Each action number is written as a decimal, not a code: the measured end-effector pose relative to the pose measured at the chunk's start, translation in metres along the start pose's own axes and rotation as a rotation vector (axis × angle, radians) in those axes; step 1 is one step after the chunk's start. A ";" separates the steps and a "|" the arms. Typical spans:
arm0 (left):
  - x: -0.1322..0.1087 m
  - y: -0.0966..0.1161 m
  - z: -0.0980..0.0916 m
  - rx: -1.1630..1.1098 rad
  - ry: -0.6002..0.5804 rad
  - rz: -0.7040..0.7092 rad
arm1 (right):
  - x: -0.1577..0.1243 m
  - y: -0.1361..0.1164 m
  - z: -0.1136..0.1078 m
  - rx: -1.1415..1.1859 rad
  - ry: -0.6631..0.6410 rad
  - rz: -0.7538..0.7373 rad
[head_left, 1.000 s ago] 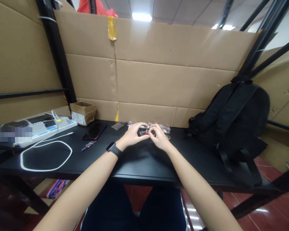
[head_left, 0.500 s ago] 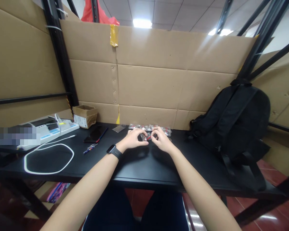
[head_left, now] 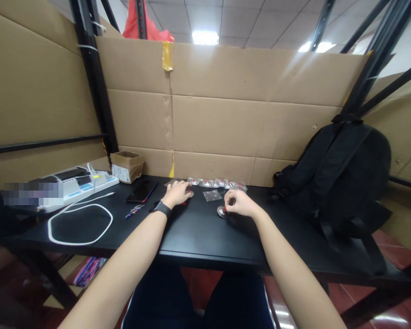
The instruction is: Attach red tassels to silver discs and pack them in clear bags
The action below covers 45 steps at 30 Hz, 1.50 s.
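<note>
- Two bare hands work apart on the black desk (head_left: 198, 237). The right hand (head_left: 239, 204) sits right of centre. The left hand (head_left: 176, 193) is further back and to the left, with a black wristwatch (head_left: 162, 209) on its wrist.
- Right fingers are closed in a pinch on a small round silver disc with a red tab (head_left: 221, 211), which touches the desk just in front of that hand.
- Left fingers curl over a second small silver-and-red piece (head_left: 189, 193) on the desk; at this size I cannot tell whether they grip it or merely rest on it.
- One small clear plastic bag (head_left: 212, 195) lies flat between the hands, seemingly emptied.
- Several more clear bags holding red and silver parts (head_left: 216, 183) lie in a row against the brown cardboard wall (head_left: 219, 128), so most of the lot looks unopened.
</note>
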<state>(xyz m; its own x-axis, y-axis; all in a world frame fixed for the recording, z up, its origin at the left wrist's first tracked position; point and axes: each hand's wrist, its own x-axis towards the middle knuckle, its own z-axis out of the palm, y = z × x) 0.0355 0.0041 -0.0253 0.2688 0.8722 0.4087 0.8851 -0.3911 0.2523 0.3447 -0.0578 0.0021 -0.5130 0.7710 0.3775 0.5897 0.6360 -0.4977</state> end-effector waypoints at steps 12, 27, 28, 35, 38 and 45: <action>0.002 0.016 -0.009 0.092 0.049 0.018 | -0.005 0.011 -0.004 0.097 -0.244 0.104; -0.009 0.046 -0.015 0.150 0.191 0.116 | -0.003 0.009 0.007 -0.050 -0.170 0.088; -0.011 0.051 -0.016 0.137 0.208 0.129 | -0.004 0.008 0.007 -0.059 -0.155 0.079; -0.019 0.082 -0.022 -0.014 0.290 0.242 | 0.004 -0.011 -0.007 0.185 0.124 0.018; -0.019 0.089 -0.023 -0.066 0.309 0.284 | 0.014 -0.018 -0.006 0.176 0.394 -0.007; -0.022 0.094 -0.026 -0.257 0.393 0.242 | 0.030 -0.018 0.007 0.068 0.473 -0.054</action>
<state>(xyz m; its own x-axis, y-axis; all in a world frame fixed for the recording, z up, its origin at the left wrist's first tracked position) 0.1025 -0.0591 0.0127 0.2472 0.5911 0.7678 0.6805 -0.6700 0.2967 0.3142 -0.0466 0.0172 -0.1923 0.6771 0.7103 0.5201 0.6841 -0.5113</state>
